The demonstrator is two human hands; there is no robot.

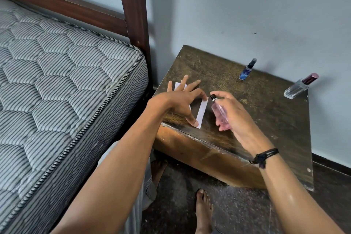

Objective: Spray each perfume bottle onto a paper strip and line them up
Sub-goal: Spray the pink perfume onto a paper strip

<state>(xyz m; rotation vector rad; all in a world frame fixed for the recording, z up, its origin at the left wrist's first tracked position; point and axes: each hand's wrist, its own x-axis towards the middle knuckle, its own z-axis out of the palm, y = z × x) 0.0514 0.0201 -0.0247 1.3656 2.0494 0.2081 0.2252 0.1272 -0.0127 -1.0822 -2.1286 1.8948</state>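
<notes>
Pink bottle (219, 112) gripped by right hand (237, 118); spread left hand (180, 100) presses paper strip (201, 110).

We find bare wood over the right half of the bench (275, 129), open to reach from its front edge; along the back edge the blue bottle (247, 70) and the clear bottle (300, 86), at the back right corner, stand well apart near the wall (247, 15); our left hand (182, 100) and right hand (236, 115), gripping the pink bottle (220, 113), crowd the front left corner; the mattress (66, 81) and bedpost (134, 15) close in beside the left edge.
</notes>
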